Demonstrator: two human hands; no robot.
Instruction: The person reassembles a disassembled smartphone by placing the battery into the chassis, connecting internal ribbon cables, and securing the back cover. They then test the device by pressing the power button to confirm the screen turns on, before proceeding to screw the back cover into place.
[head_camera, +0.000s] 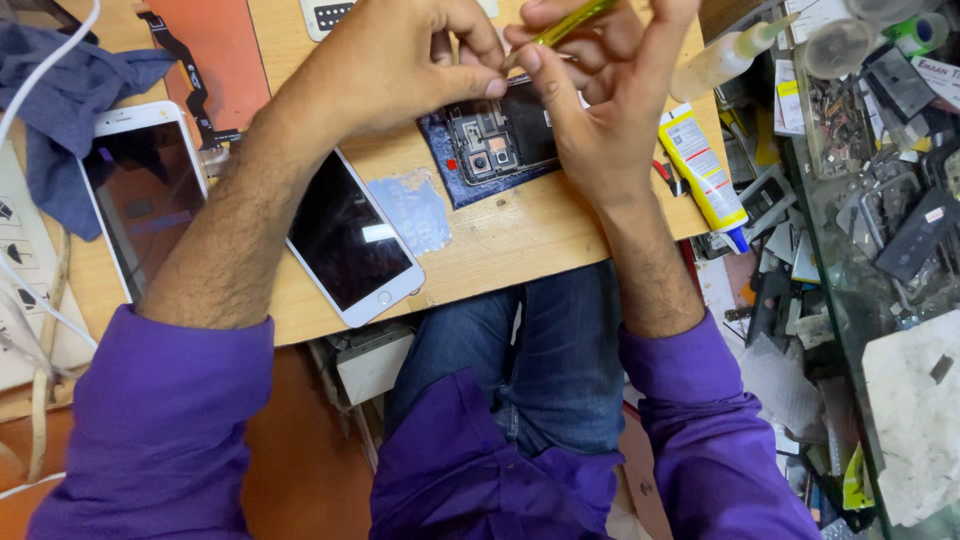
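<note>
- Cloth (60, 110), blue, is lying at the far left edge, partly draping over a white phone (150, 200) that is resting face up.
- Flex cable (190, 85), black, is lying on the orange mat (225, 50) just behind that phone.
- Second white phone (350, 240) is sitting face up, dark screen, just beside the left forearm.
- Left hand (390, 70) is curling closed, fingertips pinching the top edge of the opened phone (500, 135) and pinning it down.
- Opened phone is lying back-up on the wooden table (500, 250), on a small dark blue pad (450, 185), between both hands; back cover is already off, camera modules and shielding are showing.
- Right hand (600, 110) is gripping a thin yellow-green tool (565, 22), tip pointing at the phone's upper edge.
- Glue tube (700, 165), yellow and white, is lying near the right wrist; clear squeeze bottle (725, 58) is lying behind it.
- Parts clutter (880, 180) is filling the glass shelf at right.
- Progress, judging: disassembly looks underway, board still seated, most inner work left.
- Hard to tell: tool tip contact point is hidden by fingers; phone's far half is covered; tool top is cropped.
</note>
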